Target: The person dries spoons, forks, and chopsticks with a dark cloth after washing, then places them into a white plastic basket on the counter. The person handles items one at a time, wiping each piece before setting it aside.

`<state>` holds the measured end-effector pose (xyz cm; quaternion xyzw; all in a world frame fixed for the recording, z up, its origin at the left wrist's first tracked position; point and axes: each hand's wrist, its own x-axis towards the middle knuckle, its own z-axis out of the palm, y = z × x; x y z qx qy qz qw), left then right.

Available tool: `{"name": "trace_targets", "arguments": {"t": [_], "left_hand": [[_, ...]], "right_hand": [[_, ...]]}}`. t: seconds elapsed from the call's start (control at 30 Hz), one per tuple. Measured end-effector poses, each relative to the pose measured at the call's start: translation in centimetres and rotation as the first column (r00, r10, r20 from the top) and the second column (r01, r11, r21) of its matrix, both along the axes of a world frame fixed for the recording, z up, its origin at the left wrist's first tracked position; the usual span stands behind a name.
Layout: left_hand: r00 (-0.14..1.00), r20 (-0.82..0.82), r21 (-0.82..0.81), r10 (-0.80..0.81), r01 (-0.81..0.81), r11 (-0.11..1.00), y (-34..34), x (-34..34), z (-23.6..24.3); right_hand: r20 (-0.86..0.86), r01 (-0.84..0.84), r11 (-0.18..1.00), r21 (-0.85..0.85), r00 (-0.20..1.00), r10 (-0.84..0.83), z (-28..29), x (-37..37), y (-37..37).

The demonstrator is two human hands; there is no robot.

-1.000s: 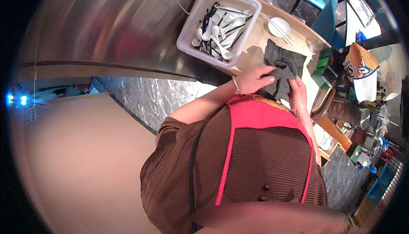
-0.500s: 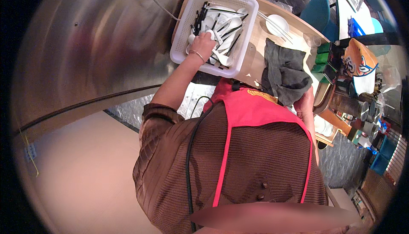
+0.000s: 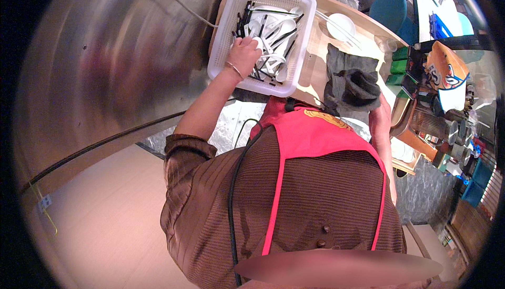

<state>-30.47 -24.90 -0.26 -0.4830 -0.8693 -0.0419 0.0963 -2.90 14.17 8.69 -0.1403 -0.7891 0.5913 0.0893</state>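
Note:
My left hand [image 3: 243, 56] reaches into a white plastic basket [image 3: 216, 57] with its fingers closed on a white spoon [image 3: 258, 43], of which only part shows. Around it in the basket lie several more white spoons [image 3: 286, 26] and black chopsticks [image 3: 263, 25], jumbled together. To the right, a dark grey cloth [image 3: 344, 86] hangs over the front of the wooden counter, bunched into a fold. My right hand [image 3: 380, 116] grips the cloth from its lower right side; most of the fingers are hidden behind it.
The basket stands on a light wooden counter [image 3: 310, 78]. Beyond the cloth sit a white bowl [image 3: 341, 27] with pale chopsticks across it, and a clear glass [image 3: 387, 44]. Green boxes [image 3: 401, 68] and an orange bag [image 3: 444, 65] are at the right. A metal panel [image 3: 115, 57] borders the left.
My left hand has shifted slightly left within the basket, and a spoon near it lies differently. My right hand has risen a little, and the cloth is now bunched up with a deeper fold.

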Motion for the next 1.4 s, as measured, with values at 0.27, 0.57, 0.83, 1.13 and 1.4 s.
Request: {"name": "trace_targets", "arguments": {"t": [0.27, 0.57, 0.83, 1.13, 1.4], "left_hand": [[0.958, 0.279, 0.203, 0.059, -0.119, 0.972, 2.0, 5.4, 5.8], [0.945, 0.241, 0.351, -0.220, 0.127, 0.928, 10.0, 13.7, 13.2], [0.948, 0.316, 0.540, -0.028, -0.156, 0.827, 14.9, 17.2, 12.9], [0.882, 0.472, 0.563, 0.014, -0.313, 0.764, 21.4, 19.3, 9.6], [0.797, 0.604, 0.391, -0.035, -0.257, 0.884, 21.8, 16.7, 11.0]], "right_hand": [[-0.013, -0.042, 0.969, 0.243, 0.999, 0.046, 2.7, -4.2, -2.3], [0.190, -0.640, 0.617, 0.457, 0.748, 0.635, 3.7, -9.1, -2.3], [-0.105, 0.004, 0.985, 0.173, 0.994, 0.014, 1.1, -7.0, 0.1], [0.259, 0.320, 0.220, -0.921, 0.928, -0.268, 1.5, -6.1, -4.2], [0.225, 0.319, 0.773, -0.549, 0.946, -0.232, 1.2, -2.6, -1.1]]}}
